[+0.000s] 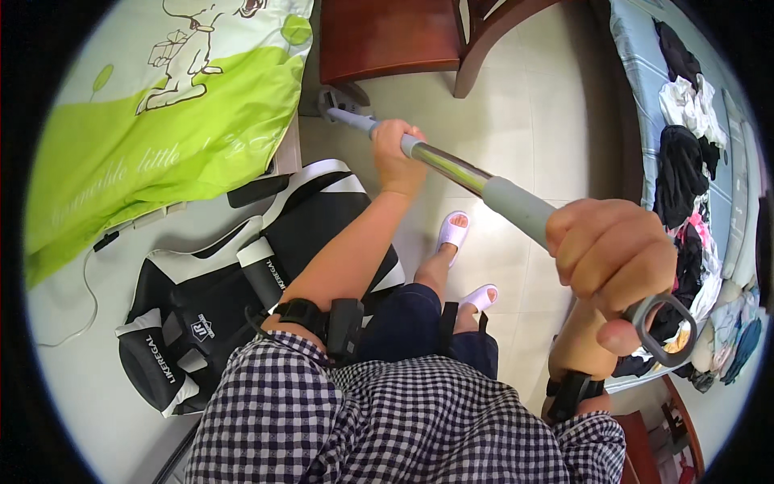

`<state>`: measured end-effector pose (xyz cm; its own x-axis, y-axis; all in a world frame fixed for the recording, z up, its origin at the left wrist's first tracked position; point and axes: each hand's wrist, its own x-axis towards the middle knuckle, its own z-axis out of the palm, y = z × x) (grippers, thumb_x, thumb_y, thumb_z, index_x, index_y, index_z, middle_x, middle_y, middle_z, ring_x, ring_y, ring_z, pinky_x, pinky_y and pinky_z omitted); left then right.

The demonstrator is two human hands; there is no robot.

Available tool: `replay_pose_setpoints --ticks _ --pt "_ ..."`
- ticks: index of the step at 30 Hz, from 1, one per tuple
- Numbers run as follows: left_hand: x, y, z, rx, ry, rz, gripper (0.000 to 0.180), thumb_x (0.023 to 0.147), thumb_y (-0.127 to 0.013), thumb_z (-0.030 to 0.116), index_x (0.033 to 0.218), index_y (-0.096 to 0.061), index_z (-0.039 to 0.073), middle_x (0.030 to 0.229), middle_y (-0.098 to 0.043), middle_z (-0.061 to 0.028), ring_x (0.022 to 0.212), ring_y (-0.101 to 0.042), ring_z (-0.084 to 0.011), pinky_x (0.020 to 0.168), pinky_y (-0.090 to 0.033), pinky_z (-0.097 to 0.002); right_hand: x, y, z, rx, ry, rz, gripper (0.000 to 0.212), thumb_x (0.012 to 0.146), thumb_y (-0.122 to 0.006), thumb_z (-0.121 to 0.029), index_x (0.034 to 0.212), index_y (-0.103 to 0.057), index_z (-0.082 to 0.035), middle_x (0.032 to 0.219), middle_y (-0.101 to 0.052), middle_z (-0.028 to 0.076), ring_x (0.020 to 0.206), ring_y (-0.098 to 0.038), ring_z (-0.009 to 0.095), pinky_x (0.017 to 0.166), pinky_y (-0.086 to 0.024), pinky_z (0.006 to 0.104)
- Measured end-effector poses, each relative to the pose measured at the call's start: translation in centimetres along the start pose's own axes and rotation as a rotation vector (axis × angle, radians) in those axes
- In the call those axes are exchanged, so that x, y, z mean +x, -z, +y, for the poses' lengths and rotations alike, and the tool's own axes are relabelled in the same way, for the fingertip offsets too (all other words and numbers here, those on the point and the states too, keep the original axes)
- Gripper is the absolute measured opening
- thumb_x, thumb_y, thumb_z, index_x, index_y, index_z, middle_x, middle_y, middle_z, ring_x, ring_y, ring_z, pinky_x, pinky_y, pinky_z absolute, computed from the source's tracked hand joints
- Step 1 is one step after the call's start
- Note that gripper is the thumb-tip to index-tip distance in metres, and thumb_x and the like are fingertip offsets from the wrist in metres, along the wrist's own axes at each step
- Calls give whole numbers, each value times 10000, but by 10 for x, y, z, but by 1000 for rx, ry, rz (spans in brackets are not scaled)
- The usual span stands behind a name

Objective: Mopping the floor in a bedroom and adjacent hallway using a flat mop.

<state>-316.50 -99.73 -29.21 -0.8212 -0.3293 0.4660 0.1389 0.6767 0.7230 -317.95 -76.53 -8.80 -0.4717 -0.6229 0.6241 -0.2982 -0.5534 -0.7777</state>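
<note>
A mop with a long pole slants across the view, its grey grip ending in a ring at the near right. My right hand is wrapped round the grip just below that ring. Farther down the pole, my left hand is closed round the shaft, beside a bare metal section. The pale mop head lies low by the chair leg, partly hidden, so its exact shape is hard to make out.
A red-brown wooden chair stands ahead. At left are a black-and-white gaming chair and a table under a green-and-white cloth. Clothes lie along a blue bed at right. My feet in pale slippers stand on tiles.
</note>
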Motion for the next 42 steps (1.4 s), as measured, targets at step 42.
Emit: replay_pose_setpoints --ticks 42 --pt "48 37 -27 79 -48 -61 195 683 -685 169 602 -536 73 604 -563 -133 568 -533 -345 526 -398 -395 105 43 21 179 -14 -44 399 747 -655 -532 801 -447 -196 605 -533 -97 489 -478 52 543 -340 226"
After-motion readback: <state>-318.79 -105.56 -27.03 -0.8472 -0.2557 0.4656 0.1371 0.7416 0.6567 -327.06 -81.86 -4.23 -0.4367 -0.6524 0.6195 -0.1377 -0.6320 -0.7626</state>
